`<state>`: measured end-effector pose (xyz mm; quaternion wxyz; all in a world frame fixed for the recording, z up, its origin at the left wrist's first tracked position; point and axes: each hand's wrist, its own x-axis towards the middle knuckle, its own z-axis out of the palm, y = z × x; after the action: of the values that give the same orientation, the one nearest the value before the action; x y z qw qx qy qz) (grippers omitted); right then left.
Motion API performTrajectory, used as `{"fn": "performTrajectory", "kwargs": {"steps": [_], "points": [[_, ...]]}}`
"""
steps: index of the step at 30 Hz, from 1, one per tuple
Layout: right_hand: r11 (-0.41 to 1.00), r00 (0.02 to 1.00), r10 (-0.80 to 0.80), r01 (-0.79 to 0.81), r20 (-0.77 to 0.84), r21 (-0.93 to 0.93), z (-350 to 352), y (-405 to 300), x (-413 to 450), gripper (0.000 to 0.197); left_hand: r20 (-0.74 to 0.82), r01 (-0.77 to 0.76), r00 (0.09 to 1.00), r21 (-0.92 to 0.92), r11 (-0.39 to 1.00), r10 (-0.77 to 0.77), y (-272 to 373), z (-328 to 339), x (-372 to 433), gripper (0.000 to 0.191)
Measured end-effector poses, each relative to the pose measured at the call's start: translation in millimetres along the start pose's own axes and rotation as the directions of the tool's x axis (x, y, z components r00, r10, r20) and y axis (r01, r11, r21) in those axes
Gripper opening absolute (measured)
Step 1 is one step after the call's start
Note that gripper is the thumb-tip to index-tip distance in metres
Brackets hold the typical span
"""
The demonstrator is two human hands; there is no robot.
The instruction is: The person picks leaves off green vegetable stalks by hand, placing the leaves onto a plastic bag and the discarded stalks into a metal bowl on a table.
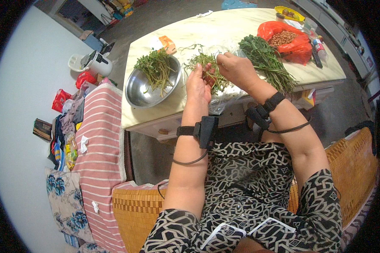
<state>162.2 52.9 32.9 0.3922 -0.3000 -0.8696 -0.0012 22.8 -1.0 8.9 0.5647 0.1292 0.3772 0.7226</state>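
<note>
My left hand [199,84] is palm up with curled fingers, and thin green stems show between its thumb and fingers. Close beside it, my right hand [238,70] has its fingers drawn together in a pinch; what lies between the fingertips is hidden. Below and behind both hands is a loose heap of leafy greens [221,83], partly on a clear plastic bag [218,107]. To the left, a steel bowl [136,90] holds a bunch of leafy stems [155,68]. A larger bundle of long-stemmed greens [266,61] lies right of my right hand.
On the marble-patterned table [209,30], a red plastic bag [296,50] holds peanuts [282,38]. Near it are a bottle [319,50] and a yellow dish [299,15] of round items. An orange packet [167,45] is behind the bowl. A pink striped couch cover [96,126] is at left.
</note>
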Motion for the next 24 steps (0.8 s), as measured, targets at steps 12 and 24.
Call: {"fn": "performTrajectory", "kwargs": {"steps": [12, 24], "points": [[0.965, 0.970, 0.189, -0.212, 0.150, 0.154, 0.0, -4.3, -1.6, 0.016, 0.010, -0.022, 1.000, 0.102, 0.995, 0.021, -4.1, 2.1, 0.7, 0.015], [0.918, 0.927, 0.235, -0.311, 0.293, 0.246, 1.9, -8.1, -2.0, 0.018, 0.118, -0.021, 0.993, 0.196, 0.980, -0.002, -8.4, 2.8, 4.8, 0.023]]}}
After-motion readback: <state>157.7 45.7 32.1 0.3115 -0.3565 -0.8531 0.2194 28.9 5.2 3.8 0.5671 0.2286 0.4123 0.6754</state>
